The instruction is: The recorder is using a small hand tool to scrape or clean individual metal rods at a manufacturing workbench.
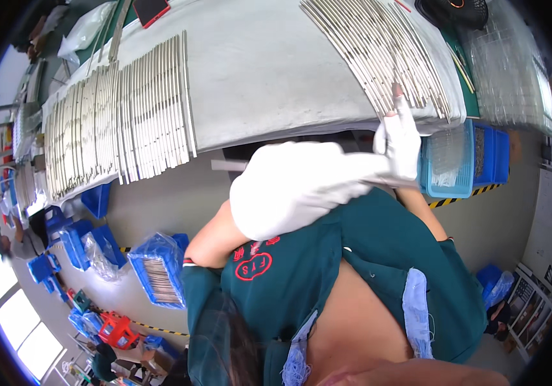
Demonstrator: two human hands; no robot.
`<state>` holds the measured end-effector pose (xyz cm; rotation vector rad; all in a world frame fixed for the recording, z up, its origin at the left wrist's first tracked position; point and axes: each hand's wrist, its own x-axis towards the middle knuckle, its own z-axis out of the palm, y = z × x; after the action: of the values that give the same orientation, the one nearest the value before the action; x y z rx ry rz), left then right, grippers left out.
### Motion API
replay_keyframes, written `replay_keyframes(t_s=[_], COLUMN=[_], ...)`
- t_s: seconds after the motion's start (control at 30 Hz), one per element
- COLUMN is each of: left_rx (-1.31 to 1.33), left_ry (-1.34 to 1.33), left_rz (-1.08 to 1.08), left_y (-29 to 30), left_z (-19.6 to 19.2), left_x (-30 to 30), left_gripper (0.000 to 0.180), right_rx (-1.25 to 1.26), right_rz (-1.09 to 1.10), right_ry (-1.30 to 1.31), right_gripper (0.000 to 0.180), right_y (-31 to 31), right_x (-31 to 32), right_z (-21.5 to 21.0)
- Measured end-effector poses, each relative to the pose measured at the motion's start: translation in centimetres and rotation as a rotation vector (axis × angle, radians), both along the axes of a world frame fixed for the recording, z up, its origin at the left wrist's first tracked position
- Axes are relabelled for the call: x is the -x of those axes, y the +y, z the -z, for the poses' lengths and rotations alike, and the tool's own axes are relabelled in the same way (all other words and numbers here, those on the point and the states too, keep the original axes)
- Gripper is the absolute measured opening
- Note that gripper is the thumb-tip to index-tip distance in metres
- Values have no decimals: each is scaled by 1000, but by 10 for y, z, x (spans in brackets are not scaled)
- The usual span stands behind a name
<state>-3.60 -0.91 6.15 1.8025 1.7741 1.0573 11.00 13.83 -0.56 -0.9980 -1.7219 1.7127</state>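
Two fans of thin metal rods are laid out on one grey worktop [269,64]: a wide fan [118,119] at the left and a narrower fan [379,55] at the right, the rods too many and too close to be counted. One white-gloved hand [397,138] is seen at the right fan. Two blue crates [462,161] are stacked below the worktop's edge, and one blue bin of rods [159,270] is seen on the floor.
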Motion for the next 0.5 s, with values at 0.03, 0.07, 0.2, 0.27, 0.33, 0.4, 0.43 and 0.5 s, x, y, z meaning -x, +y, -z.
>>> replay_keyframes(t_s=[0.03, 0.07, 0.2, 0.27, 0.33, 0.4, 0.43, 0.5], left_rx=[-109, -167, -113, -235, -213, -233, -134, 41], left_ry=[200, 338, 629, 646, 598, 562, 617, 710], left_rz=[66, 101, 13, -56, -155, -357, -446, -624], left_y=[10, 25, 57, 59, 47, 23, 7, -31], left_z=[-6, 1, 47, 72, 64, 61, 57, 63], left_x=[3, 6, 31, 40, 41, 49, 58, 72], left_gripper=[38, 37, 23, 32, 36, 35, 38, 49], right_rx=[-13, -2, 95, 134, 108, 98, 139, 200], right_rz=[61, 96, 177, 186, 153, 98, 46, -48], right_ry=[47, 114, 207, 196, 161, 154, 132, 86], right_gripper=[45, 43, 43, 42, 41, 41, 41, 42], right_y=[2, 5, 12, 9, 6, -2, -4, -7], right_x=[0, 2, 3, 3, 3, 7, 7, 5], right_z=[2, 2, 5, -1, 0, 2, 0, 2])
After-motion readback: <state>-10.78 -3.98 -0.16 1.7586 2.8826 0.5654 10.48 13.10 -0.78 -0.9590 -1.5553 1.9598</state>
